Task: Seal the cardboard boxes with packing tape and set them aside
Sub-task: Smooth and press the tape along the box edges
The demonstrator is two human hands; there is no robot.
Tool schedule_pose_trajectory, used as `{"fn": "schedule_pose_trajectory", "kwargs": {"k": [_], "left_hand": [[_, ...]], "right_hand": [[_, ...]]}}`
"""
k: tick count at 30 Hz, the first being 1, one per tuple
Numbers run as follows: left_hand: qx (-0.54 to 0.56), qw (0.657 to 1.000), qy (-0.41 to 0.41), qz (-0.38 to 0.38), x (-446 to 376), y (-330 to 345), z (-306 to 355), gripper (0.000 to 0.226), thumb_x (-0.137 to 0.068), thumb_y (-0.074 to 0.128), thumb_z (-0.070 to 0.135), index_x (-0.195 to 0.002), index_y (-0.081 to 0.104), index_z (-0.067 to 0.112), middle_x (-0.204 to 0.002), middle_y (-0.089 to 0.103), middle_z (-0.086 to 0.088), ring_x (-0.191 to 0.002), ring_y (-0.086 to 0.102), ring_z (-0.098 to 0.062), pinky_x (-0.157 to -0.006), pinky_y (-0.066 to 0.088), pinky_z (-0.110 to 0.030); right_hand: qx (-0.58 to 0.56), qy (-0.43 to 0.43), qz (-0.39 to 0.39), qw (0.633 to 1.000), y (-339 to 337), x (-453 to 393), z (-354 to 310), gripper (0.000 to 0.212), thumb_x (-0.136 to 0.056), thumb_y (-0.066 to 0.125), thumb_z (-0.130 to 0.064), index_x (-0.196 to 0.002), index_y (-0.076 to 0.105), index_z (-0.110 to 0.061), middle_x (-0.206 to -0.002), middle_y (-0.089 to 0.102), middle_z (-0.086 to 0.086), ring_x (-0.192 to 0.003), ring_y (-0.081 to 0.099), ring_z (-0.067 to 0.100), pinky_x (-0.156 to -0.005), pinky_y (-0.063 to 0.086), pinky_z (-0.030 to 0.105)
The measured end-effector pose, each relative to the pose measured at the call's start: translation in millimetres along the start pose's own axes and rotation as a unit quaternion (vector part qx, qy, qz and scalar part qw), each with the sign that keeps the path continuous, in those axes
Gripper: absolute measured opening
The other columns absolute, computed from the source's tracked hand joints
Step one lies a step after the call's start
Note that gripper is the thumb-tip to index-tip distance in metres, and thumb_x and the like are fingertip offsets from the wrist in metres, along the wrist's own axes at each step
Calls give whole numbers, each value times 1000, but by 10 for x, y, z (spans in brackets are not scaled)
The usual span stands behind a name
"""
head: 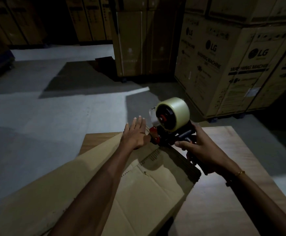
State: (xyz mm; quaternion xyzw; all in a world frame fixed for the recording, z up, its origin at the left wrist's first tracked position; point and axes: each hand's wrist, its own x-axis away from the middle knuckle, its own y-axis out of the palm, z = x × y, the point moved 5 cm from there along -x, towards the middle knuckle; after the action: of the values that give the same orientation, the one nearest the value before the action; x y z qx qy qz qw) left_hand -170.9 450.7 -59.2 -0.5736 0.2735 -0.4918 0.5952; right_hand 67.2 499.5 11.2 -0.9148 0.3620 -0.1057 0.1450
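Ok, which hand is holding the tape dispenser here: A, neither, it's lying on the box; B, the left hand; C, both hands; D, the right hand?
D: the right hand grips the handle of the tape dispenser, while the left hand lies flat and open on the cardboard box beside it.

The cardboard box [139, 181] sits right under both hands, on a wooden table [224, 193] that runs off to the right. Left hand [135, 133] lies flat on the box's far end, and the tape dispenser [171, 123] is just to its right, nose down on the box, handle in the right hand [198, 150]. Way past the right hand there's a stack of big cartons [241, 65] on the floor [53, 116].
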Motion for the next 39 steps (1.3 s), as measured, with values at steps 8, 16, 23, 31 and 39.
{"fn": "schedule_pose_trajectory", "kwargs": {"k": [8,16,23,31,39], "left_hand": [[87,995,-29,-45,-66,-91,31,76,-103,20,61,-162,-7,21,-168,-20,3,-155,-16,-18,-125,-7,-48],[44,999,4,-21,-60,-20,-50,76,-105,33,52,-162,-9,23,-168,-20,3,-155,-14,-18,-126,-1,-45],[5,1000,14,3,-64,19,-66,77,-105,36,47,-161,-10,21,-168,-20,3,-156,-13,-18,-125,-2,-44],[13,1000,2,-3,-43,-37,-14,85,-102,33,62,-162,-8,18,-168,-18,0,-156,-13,-20,-126,-1,-47],[51,998,-36,-8,-90,-111,8,101,-93,37,78,-163,-2,17,-170,-10,-1,-157,0,-22,-125,11,-47]], "right_hand": [[-68,17,7,998,-190,-80,-100,35,-96,68,-25,-126,50,-29,-99,62,20,-64,63,23,-53,52,32],[10,9,-1,1000,11,33,-75,42,-93,72,-23,-118,41,-37,-103,64,14,-65,66,21,-55,54,32],[73,-23,-10,997,38,45,-51,63,-92,72,-19,-131,28,-41,-115,63,-4,-64,69,27,-57,60,44],[87,-10,-21,996,-80,216,-2,65,-92,71,-22,-135,25,-39,-124,58,-1,-67,69,20,-53,56,32],[36,40,-5,999,-170,449,231,60,-94,70,-25,-136,28,-31,-105,61,4,-58,63,19,-53,52,32]]}}
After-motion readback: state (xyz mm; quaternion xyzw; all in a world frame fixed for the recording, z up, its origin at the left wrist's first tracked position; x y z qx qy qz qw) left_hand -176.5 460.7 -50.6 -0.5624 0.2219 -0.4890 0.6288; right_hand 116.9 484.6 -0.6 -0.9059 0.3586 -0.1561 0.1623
